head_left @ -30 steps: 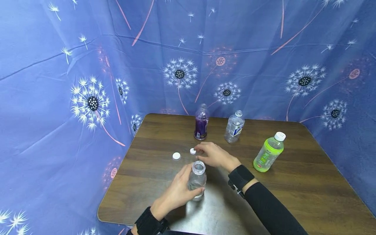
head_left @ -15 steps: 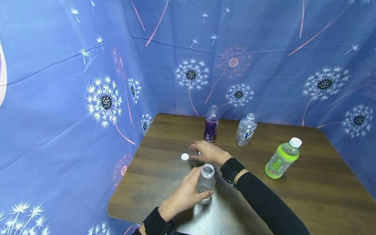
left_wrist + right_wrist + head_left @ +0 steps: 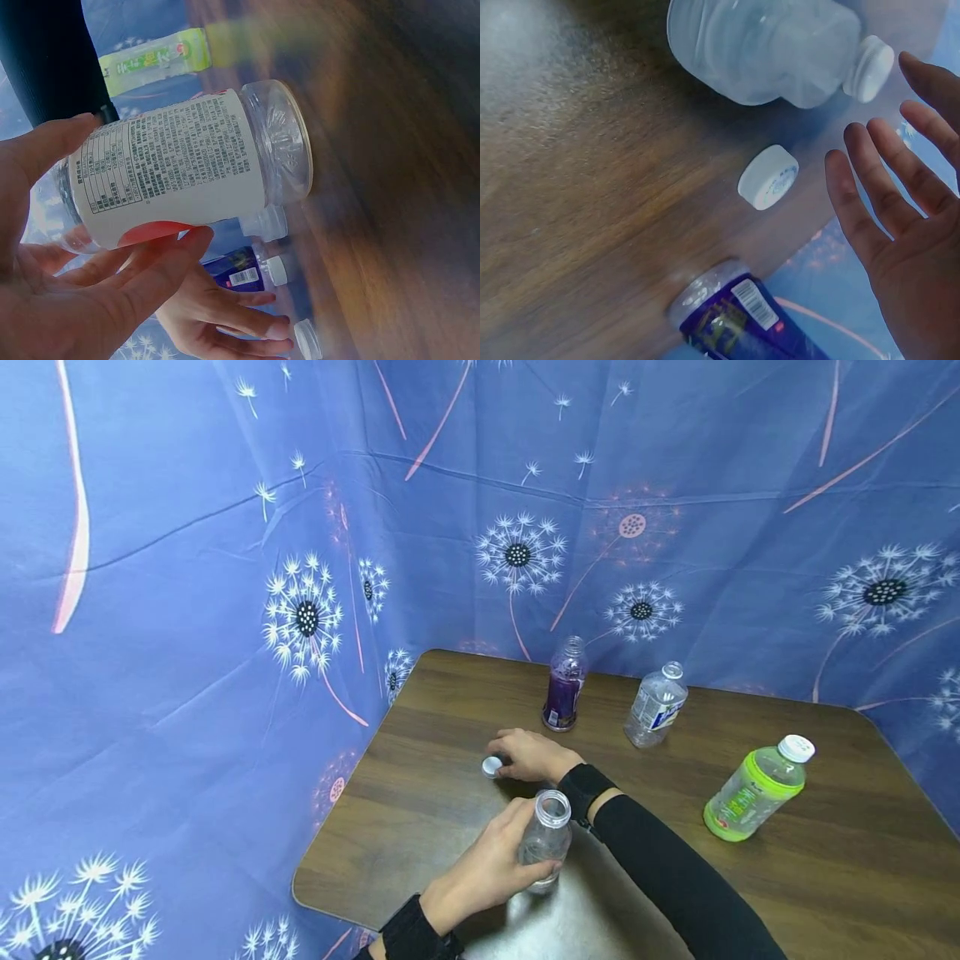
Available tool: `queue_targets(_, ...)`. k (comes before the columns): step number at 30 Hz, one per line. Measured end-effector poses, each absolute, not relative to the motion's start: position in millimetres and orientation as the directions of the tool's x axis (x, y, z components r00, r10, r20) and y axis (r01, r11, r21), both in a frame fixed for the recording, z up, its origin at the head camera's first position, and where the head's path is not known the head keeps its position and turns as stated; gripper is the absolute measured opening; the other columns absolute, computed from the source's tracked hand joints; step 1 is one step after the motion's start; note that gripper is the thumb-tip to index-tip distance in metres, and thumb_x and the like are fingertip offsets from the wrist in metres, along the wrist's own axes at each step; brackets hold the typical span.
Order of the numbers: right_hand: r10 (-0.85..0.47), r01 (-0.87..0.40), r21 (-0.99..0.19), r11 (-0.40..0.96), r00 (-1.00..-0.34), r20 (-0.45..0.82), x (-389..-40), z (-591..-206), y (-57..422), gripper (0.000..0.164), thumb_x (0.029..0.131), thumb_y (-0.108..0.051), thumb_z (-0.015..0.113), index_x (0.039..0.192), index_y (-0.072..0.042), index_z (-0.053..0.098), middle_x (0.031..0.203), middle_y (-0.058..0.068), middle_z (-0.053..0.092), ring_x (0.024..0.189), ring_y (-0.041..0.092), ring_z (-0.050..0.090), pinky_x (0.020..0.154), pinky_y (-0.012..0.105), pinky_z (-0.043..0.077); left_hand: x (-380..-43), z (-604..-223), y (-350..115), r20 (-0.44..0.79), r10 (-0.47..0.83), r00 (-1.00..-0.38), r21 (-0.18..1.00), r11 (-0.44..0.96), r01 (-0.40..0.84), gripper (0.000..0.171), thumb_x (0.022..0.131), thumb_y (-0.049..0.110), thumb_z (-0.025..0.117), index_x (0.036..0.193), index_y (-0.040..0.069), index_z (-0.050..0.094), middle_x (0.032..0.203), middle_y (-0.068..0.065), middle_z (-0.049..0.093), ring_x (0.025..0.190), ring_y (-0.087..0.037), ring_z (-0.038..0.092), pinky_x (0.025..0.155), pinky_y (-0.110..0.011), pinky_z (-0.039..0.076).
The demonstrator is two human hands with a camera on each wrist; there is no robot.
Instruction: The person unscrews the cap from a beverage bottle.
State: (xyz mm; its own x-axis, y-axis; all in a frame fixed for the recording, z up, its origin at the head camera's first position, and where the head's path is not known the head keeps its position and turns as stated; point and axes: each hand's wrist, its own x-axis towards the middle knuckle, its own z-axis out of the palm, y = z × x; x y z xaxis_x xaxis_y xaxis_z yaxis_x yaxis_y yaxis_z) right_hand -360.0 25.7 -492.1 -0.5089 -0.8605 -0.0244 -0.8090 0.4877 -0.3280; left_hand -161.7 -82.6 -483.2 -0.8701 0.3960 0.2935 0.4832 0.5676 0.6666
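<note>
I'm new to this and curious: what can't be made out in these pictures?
Left wrist view: fine print on the held clear bottle, too small and blurred.
Left wrist view: top of the green-labelled bottle, hidden behind the black sleeve.
Right wrist view: blue marks on the loose white cap, blurred.
Head view: near right corner of the wooden table, cut off by the frame.

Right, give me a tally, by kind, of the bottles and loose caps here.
Uncapped plastic bottles: 3 (white-labelled clear bottle, purple-labelled clear bottle, blue-and-white-labelled clear bottle)
Capped plastic bottles: 1 (green-labelled clear bottle)
Loose round white plastic caps: 2
Total: 6
</note>
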Motion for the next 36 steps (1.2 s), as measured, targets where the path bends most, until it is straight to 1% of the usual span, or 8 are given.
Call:
queue_targets(3, -0.859, -0.815, -0.291, 0.501, -0.509, -0.055, -361.5, -497.7, 25.5, 0.043, 0.094, -0.024, 0.08, 0.134, -0.014, 0.07, 0.124, 0.006, 0.067, 0.11, 0.021, 0.068, 0.097, 0.041, 0.058, -160.6, -484.7, -79.6, 0.306, 0.408, -0.86, 0.663, 0.557, 0.5, 0.074, 0.09, 0.027, 0.085, 0.152, 0.018, 0.045, 0.137, 0.0, 0.058, 0.12, -0.009, 0.061, 0.101, -0.03, 0.056)
queue_targets(7, -0.848, -0.819, -0.222, 0.529, -0.521, -0.099, -362.8, -501.6, 26.6, 0.047, 0.096, -0.028, 0.078, 0.14, -0.019, 0.067, 0.131, 0.007, 0.065, 0.116, 0.023, 0.067, 0.1, 0.042, 0.058, -160.0, -485.7, -75.9, 0.343, 0.425, -0.838, 0.651, 0.536, 0.538, 0.074, 0.09, 0.028, 0.085, 0.151, 0.018, 0.045, 0.136, 0.0, 0.059, 0.118, -0.008, 0.061, 0.101, -0.028, 0.056)
queue_targets(10, -0.844, -0.83, -0.154, 0.537, -0.527, -0.102, -363.9, -502.3, 28.3, 0.045, 0.095, -0.03, 0.079, 0.138, -0.021, 0.068, 0.13, 0.006, 0.065, 0.115, 0.022, 0.068, 0.098, 0.041, 0.059, -160.0, -485.6, -74.1, 0.365, 0.428, -0.827, 0.647, 0.523, 0.556, 0.075, 0.089, 0.028, 0.086, 0.151, 0.018, 0.046, 0.135, -0.001, 0.06, 0.118, -0.008, 0.061, 0.101, -0.027, 0.056)
queue_targets(13, -0.841, -0.831, -0.131, 0.541, -0.533, -0.097, -364.3, -501.6, 29.9, 0.042, 0.094, -0.029, 0.08, 0.135, -0.022, 0.071, 0.126, 0.005, 0.066, 0.11, 0.02, 0.068, 0.095, 0.039, 0.06, -159.9, -485.2, -73.1, 0.365, 0.424, -0.829, 0.65, 0.521, 0.553, 0.075, 0.089, 0.028, 0.086, 0.152, 0.018, 0.046, 0.134, -0.001, 0.061, 0.117, -0.007, 0.061, 0.1, -0.027, 0.056)
queue_targets(21, -0.844, -0.824, -0.189, 0.535, -0.529, -0.084, -360.4, -496.3, 27.7, 0.035, 0.095, -0.023, 0.079, 0.13, -0.019, 0.074, 0.124, 0.005, 0.067, 0.109, 0.019, 0.068, 0.096, 0.038, 0.059, -158.4, -483.8, -77.5, 0.343, 0.419, -0.84, 0.667, 0.522, 0.532, 0.075, 0.09, 0.031, 0.084, 0.153, 0.019, 0.045, 0.137, -0.002, 0.061, 0.119, -0.009, 0.063, 0.099, -0.03, 0.057)
queue_targets(25, -0.854, -0.826, -0.243, 0.509, -0.519, -0.024, -357.6, -486.3, 27.2, 0.033, 0.096, -0.021, 0.078, 0.129, -0.016, 0.074, 0.12, 0.003, 0.067, 0.106, 0.017, 0.068, 0.096, 0.036, 0.059, -158.6, -484.3, -81.8, 0.347, 0.407, -0.845, 0.656, 0.539, 0.529, 0.077, 0.089, 0.031, 0.085, 0.154, 0.019, 0.045, 0.137, -0.002, 0.062, 0.12, -0.011, 0.063, 0.101, -0.034, 0.058)
queue_targets(29, -0.851, -0.822, -0.301, 0.484, -0.522, 0.054, -353.7, -468.3, 35.1, 0.036, 0.095, -0.018, 0.078, 0.13, -0.014, 0.072, 0.119, 0.003, 0.068, 0.107, 0.018, 0.069, 0.096, 0.037, 0.059, -159.3, -485.2, -83.8, 0.349, 0.4, -0.847, 0.652, 0.546, 0.527, 0.078, 0.088, 0.03, 0.087, 0.153, 0.019, 0.045, 0.136, -0.002, 0.062, 0.119, -0.012, 0.064, 0.1, -0.035, 0.058)
queue_targets(36, -0.819, -0.812, -0.32, 0.488, -0.553, 0.152, -346.0, -438.2, 59.6, 0.038, 0.097, -0.016, 0.075, 0.134, -0.016, 0.07, 0.121, 0.002, 0.068, 0.107, 0.016, 0.068, 0.091, 0.035, 0.06, -158.9, -488.0, -84.8, 0.343, 0.394, -0.852, 0.671, 0.532, 0.516, 0.078, 0.089, 0.03, 0.086, 0.154, 0.021, 0.044, 0.134, -0.002, 0.062, 0.116, -0.011, 0.065, 0.095, -0.031, 0.06)
